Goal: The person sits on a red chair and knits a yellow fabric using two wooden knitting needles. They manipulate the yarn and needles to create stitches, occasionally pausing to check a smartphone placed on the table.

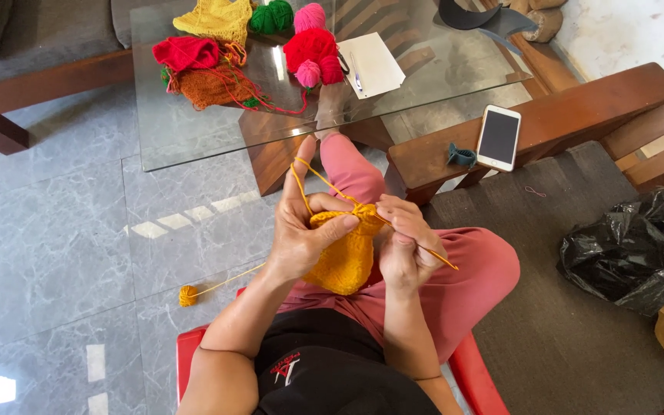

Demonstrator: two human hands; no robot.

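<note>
Yellow knitting (341,257) sits at the centre of the frame, over the person's lap, held between both hands. Left hand (301,230) is closed around the upper edge of the piece, thumb pressed across the top, with the forefinger raised and the yarn (305,184) looped over it. Right hand (405,246) is pinched shut on a thin hook (432,255), whose working end is buried in the top edge while its free end points toward the lower right. I cannot tell whether it is a crochet hook or a needle.

From the piece a strand runs down and left to a small yarn ball (187,295) lying on the tiled floor (55,230), beside the red stool (194,346).

Going by this, the ball looks free to roll on the smooth tiles, so any tug on the strand could send it away or pull the line tight. The loop over the raised finger could also slip off if tension drops, loosening the live stitch.

Further out, in the upper part of the frame, a glass table (186,138) carries bright wool pieces (209,69), balls of yarn and a sheet of paper (374,65). A phone (498,137) lies on a wooden bench arm at the upper right, and a black plastic bag (632,250) rests at the right edge.
</note>
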